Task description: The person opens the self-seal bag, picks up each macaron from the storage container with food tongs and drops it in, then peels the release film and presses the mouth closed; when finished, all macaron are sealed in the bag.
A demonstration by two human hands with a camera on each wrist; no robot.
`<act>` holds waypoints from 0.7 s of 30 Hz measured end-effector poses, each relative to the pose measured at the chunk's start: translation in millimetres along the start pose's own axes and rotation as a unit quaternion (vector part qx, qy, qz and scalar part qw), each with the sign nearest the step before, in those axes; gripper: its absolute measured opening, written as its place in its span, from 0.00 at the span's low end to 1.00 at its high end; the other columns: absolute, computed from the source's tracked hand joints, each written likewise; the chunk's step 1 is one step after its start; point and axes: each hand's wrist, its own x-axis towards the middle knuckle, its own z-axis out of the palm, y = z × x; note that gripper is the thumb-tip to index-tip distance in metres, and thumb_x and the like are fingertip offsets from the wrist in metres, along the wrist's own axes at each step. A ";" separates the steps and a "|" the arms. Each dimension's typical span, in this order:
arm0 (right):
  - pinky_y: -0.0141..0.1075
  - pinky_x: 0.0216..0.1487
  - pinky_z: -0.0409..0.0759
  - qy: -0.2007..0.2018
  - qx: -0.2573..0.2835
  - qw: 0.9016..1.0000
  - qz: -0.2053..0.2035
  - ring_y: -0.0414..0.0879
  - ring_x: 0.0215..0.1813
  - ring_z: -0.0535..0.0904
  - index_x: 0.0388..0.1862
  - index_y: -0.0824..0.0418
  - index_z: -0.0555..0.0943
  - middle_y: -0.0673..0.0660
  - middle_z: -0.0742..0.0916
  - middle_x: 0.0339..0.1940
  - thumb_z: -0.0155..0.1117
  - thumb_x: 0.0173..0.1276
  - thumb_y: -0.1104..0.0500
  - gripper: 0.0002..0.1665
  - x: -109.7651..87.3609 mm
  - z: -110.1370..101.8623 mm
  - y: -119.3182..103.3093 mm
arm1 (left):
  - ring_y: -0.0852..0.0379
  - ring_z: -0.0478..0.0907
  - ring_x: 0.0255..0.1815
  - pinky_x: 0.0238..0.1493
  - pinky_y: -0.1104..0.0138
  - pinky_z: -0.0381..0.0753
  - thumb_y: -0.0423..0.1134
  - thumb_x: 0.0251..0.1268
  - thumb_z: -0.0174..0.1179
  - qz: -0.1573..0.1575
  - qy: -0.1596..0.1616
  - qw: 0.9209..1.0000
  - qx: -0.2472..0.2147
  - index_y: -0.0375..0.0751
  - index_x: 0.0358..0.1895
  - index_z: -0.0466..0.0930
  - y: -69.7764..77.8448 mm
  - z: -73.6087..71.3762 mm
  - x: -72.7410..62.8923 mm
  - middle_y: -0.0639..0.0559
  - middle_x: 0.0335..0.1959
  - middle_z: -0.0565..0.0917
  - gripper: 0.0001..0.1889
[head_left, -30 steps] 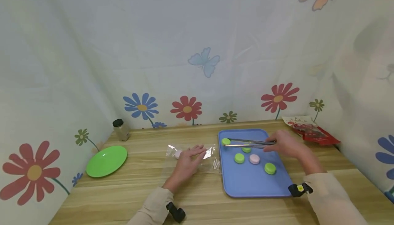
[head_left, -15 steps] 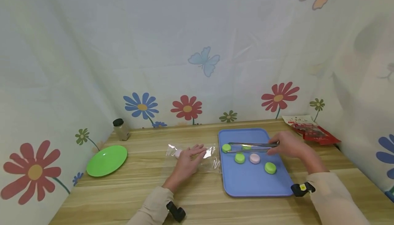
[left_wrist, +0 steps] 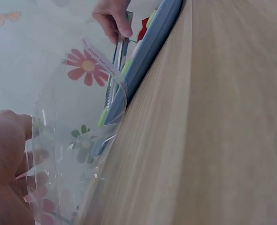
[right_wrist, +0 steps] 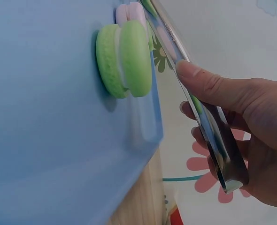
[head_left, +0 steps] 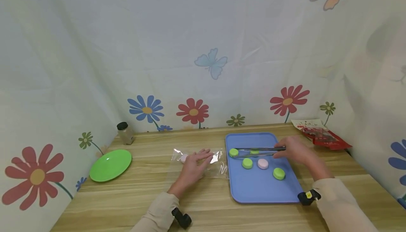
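Light and easily dented, best taken by the sides

The round, lime-green macaron point(head_left: 233, 152) sits near the left rim of the shallow, blue rectangular tray point(head_left: 253, 191), between the tips of the long, shiny metal tongs point(right_wrist: 223, 150). The right hand point(head_left: 293, 149) grips the tongs, thumb on one side and fingers on the other; whether the tips touch the macaron I cannot tell. The left hand point(head_left: 194, 164) rests at the clear plastic bag point(head_left: 220, 161), and whether it pinches the film is hidden.

Another green macaron point(right_wrist: 136, 58) in the right wrist view shows two shells round a pale filling, so I judge the piece light and fragile: a hard squeeze could crack or part it. The domed top probably slips under metal; the sides at the widest part, both shells together, offer the surer hold. The bag looks thin, limp and slick, easiest held by its edge
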 end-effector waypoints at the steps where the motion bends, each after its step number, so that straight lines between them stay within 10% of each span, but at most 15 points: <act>1: 0.36 0.33 0.75 -0.001 0.006 1.000 0.006 0.45 0.33 0.76 0.44 0.68 0.88 0.57 0.89 0.38 0.80 0.56 0.55 0.21 -0.3 0.5 -0.5 | 0.35 0.69 0.69 0.73 0.38 0.52 0.43 0.73 0.60 -0.001 0.000 1.000 -0.001 0.33 0.54 0.85 -0.1 0.1 0.0 0.39 0.62 0.80 0.17; 21: 0.42 0.39 0.82 -0.008 0.024 0.999 0.021 0.49 0.39 0.79 0.49 0.70 0.86 0.61 0.88 0.43 0.78 0.58 0.57 0.24 -1.2 2.1 2.4 | 0.41 0.69 0.70 0.74 0.40 0.53 0.42 0.74 0.60 -0.007 0.001 1.000 0.008 0.36 0.54 0.85 1.2 0.3 0.2 0.40 0.62 0.80 0.16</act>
